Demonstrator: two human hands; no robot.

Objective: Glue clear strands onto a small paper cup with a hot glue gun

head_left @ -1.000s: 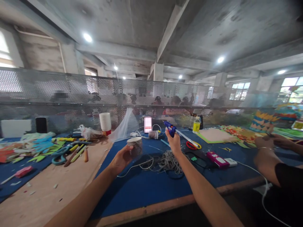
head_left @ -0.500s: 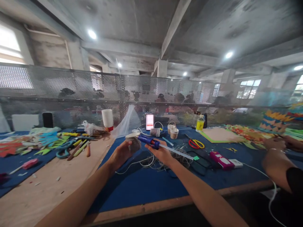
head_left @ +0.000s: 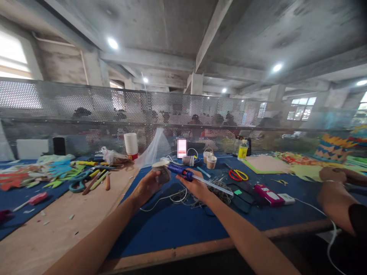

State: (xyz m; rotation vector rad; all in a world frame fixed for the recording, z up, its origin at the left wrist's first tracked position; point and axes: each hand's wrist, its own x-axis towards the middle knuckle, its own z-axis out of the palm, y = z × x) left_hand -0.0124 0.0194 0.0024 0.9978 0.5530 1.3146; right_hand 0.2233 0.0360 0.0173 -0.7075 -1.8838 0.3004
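My left hand is wrapped round a small cup with a pale rim and a greyish side, tilted over the blue table mat. In my right hand is a blue glue gun, its tip close against the cup's rim; whether they touch I cannot tell. A long clear glue stick sticks out of the gun's back. Under and behind my right hand lies a tangle of grey cord. A wound spool and small paper cups stand beyond.
Scissors, a magenta box and a yellow bottle are on the right. Another person's hands work at the far right. Tools, felt pieces and stacked white cups sit left, before a perforated screen.
My hands, the cup and the glue gun have hardly moved. At the right, the other person's hands have shifted slightly, and a pale green sheet now shows beside them.
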